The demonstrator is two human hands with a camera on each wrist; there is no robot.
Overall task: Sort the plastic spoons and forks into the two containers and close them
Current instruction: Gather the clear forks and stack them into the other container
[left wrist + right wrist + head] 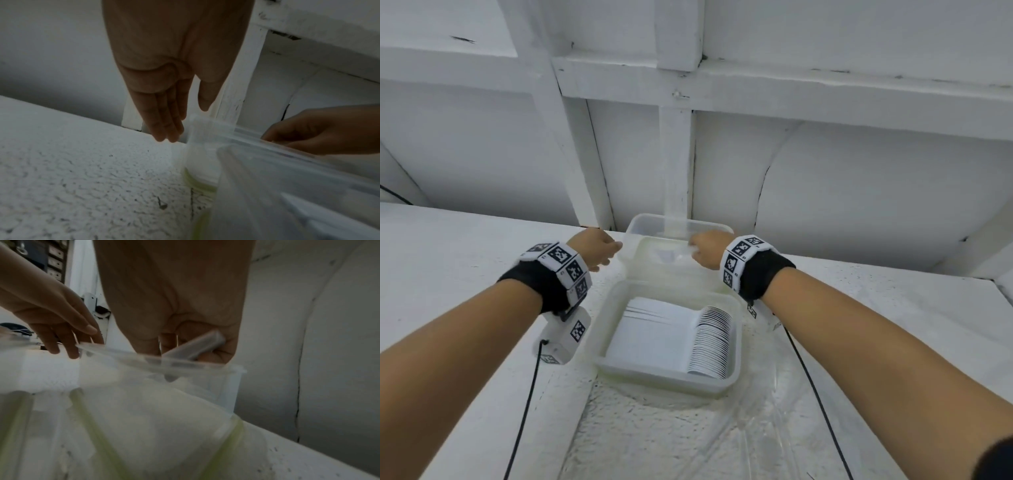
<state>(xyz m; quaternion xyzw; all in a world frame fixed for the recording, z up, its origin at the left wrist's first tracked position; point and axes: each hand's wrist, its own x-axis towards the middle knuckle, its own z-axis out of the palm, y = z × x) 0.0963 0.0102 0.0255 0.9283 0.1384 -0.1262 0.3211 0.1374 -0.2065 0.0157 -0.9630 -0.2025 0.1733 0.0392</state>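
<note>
No brand or readable writing shows anywhere; the only print is the black-and-white square codes on the two wristbands (pixel 565 265). Two clear containers sit on the white table (pixel 448 260): the near box (pixel 599 329), open, holds one dense row of white spoons (pixel 710 337), too tightly stacked to count, and no forks can be made out. The far box (pixel 635 222) stands against the wall, its contents blurred behind a clear lid (pixel 115 353) tilted over it. The right hand (pixel 707 248) has its fingers curled round the lid's right edge, pinching it. The left hand (pixel 164 91) is at the far box's left corner, fingers straight and together, holding nothing; whether the fingertips touch the rim cannot be told. A crinkled clear sheet (pixel 756 428) lies under the near box.
</note>
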